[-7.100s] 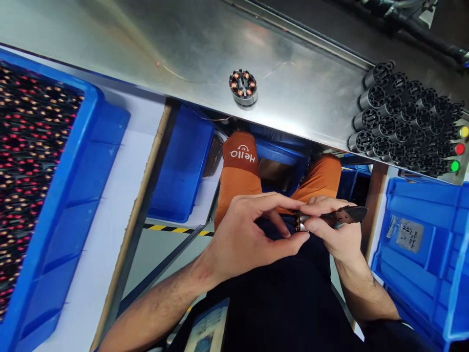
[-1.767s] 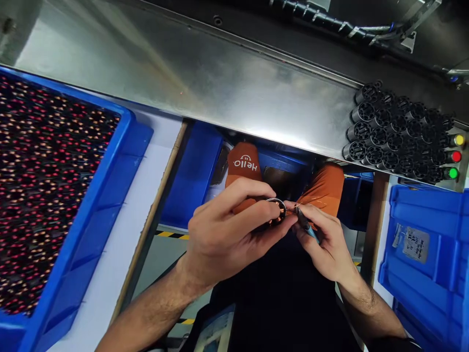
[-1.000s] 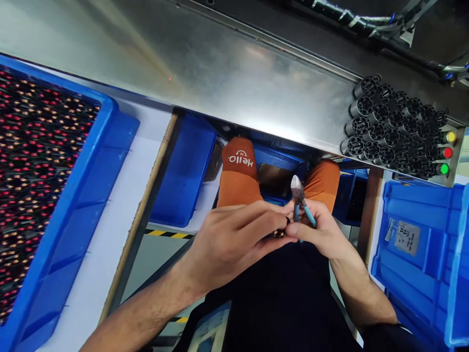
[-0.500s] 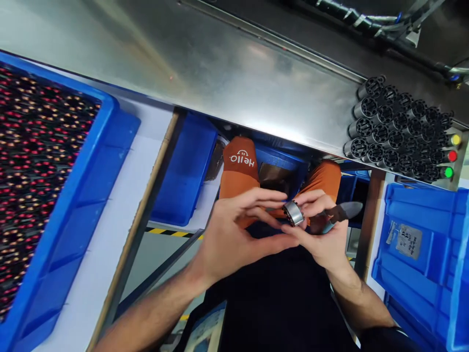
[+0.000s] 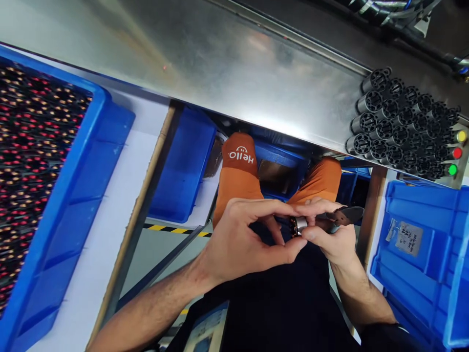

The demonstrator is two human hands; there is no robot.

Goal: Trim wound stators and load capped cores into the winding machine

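Observation:
Over my lap, both hands hold a small motor stator (image 5: 301, 225), a silvery ring with dark plastic and copper windings on its left side. My left hand (image 5: 244, 237) has its thumb and forefinger on the ring's edges, with the other fingers curled behind it. My right hand (image 5: 333, 242) pinches the stator's right side between thumb and fingers. Tucked in the same right hand is a pair of cutting pliers (image 5: 346, 215), its dark jaws pointing right and its handles mostly hidden by the palm and fingers.
Many similar stators (image 5: 397, 127) stand in rows on the metal bench (image 5: 227, 73), beside yellow, red and green buttons (image 5: 457, 153). A blue bin (image 5: 97, 142) of copper-wound parts is at left. More blue bins (image 5: 414, 234) stand at right and below the bench.
My left thumb and forefinger have closed onto the stator. The stator has shifted slightly right and down and turned its wound side leftward. The pliers stay in my right hand.

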